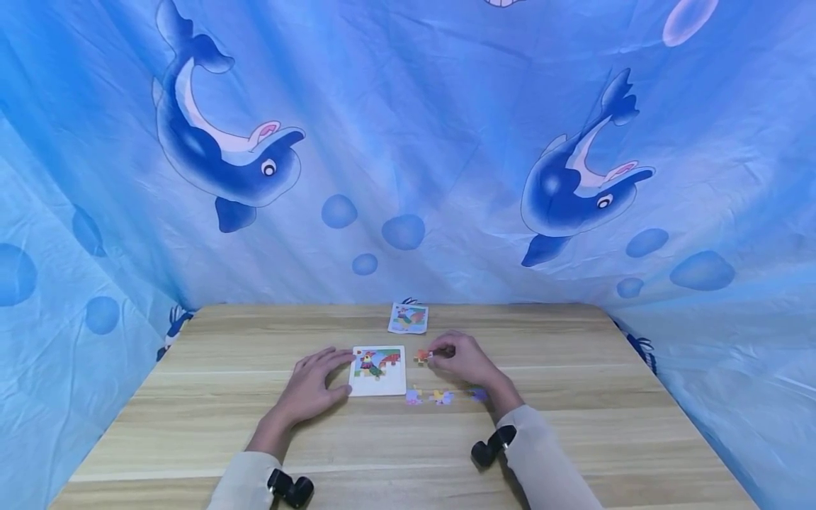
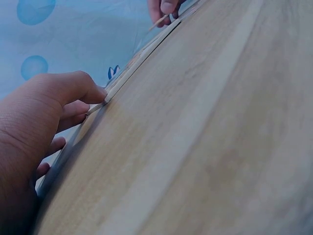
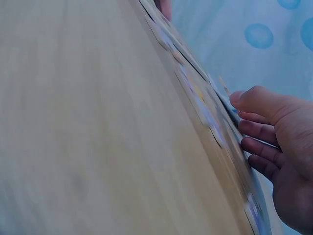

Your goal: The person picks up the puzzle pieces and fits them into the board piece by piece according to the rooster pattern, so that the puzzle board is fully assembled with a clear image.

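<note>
Below the blue curtain (image 1: pixel 459 248) stretched a wood-grained table (image 1: pixel 166 439). On its left side, the left hand (image 1: pixel 309 388) had thumb and fingers spread, tips at the left edge of a puzzle board (image 1: pixel 380 387); on the right, the right hand (image 1: pixel 462 360) pinched an orange piece (image 1: pixel 421 356) between thumb and fingertip. The board lay flat between the hands, with joined pieces in its far part and bare white nearest the person. It looked thin, stiff and light, apt to slide if nudged, so its rim seemed the place to steady it. Farther off lay a printed card (image 1: pixel 408 319), probably flexible, best lifted by a corner. The orange piece was just right of the board; loose pieces (image 1: pixel 441 397) lay nearer the person. All appeared rigid and very light, their tabs likeliest to chip, so opposite edges promised the surest hold.
</note>
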Tool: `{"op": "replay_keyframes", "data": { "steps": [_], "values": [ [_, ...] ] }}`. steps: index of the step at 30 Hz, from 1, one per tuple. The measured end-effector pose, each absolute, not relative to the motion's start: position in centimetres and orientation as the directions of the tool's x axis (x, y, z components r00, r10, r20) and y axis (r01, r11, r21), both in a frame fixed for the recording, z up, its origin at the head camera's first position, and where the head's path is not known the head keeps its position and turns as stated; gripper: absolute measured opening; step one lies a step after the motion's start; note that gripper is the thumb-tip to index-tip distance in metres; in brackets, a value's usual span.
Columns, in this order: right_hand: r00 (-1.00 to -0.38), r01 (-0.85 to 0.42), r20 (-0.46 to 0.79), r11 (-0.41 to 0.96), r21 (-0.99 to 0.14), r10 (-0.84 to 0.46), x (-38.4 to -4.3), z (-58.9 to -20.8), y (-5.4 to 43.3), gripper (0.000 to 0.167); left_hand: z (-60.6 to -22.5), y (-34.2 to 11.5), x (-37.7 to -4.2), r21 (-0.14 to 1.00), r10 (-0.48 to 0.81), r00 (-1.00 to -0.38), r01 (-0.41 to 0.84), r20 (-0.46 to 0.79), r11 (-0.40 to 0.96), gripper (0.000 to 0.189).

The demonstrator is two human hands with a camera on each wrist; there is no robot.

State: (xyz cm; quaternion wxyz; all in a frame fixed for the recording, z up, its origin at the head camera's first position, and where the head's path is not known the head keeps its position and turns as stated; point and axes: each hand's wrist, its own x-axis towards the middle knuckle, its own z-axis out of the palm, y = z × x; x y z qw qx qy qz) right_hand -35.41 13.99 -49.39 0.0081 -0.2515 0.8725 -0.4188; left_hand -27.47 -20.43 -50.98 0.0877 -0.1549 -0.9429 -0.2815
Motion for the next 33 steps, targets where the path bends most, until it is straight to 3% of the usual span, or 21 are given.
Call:
{"op": "replay_keyframes", "data": {
  "steps": [21, 33],
  "values": [
    [-0.811, -0.498, 0.191, 0.482, -0.721, -0.553, -34.3, -49.8, 9.1, 0.018, -51.0, -20.4, -27.4, 0.497, 0.241, -0.932, 0.35, 0.27, 0.794, 0.06],
    [-0.832, -0.481, 0.178, 0.524, -0.702, -0.525, -34.1, -49.6, 8.3, 0.023, -51.0, -20.5, -27.5, 0.489, 0.243, -0.929, 0.356, 0.279, 0.796, 0.06]
  ]
}}
